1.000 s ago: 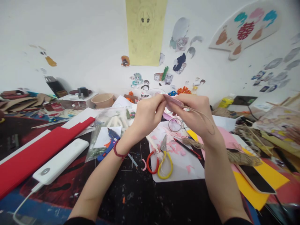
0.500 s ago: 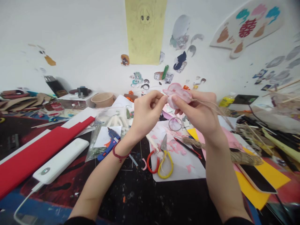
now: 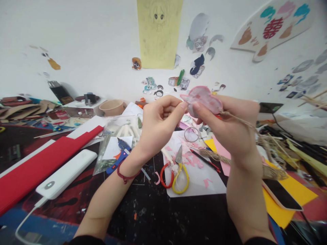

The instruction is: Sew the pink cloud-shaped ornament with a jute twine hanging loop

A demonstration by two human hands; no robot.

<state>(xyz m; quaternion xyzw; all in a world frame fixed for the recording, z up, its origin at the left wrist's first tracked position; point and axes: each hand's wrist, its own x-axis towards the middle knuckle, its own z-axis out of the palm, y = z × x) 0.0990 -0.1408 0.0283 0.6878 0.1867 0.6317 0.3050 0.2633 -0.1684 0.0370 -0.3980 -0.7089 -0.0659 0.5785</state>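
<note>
My right hand (image 3: 231,124) is closed on a pale pink, scallop-edged cutout (image 3: 203,95), thumb in front and fingers behind. Twine (image 3: 240,121) trails from the cutout's right end across that hand. At the cutout's left edge, my left hand (image 3: 163,119) makes a pinch; what is between its fingertips is too small to tell. A dark red cord bracelet circles the left wrist. Below the hands, scissors (image 3: 179,166) with one red and one yellow handle lie on white paper (image 3: 196,189) strewn with pink scraps. A clear round ring (image 3: 191,134) sits just behind them.
To the left are a blue glue gun (image 3: 120,160), a white power bank (image 3: 66,174) with a cable, and red sheets (image 3: 48,170). A dark pencil (image 3: 205,160), a twine bundle (image 3: 274,171), yellow paper (image 3: 302,192) and a phone (image 3: 282,194) lie right. Behind stands a tan bowl (image 3: 111,108).
My right hand has shifted right with the pink cutout and its twine, turning more of the cutout's face into view. The left hand has moved slightly right, its fingertips still pinched at the edge.
</note>
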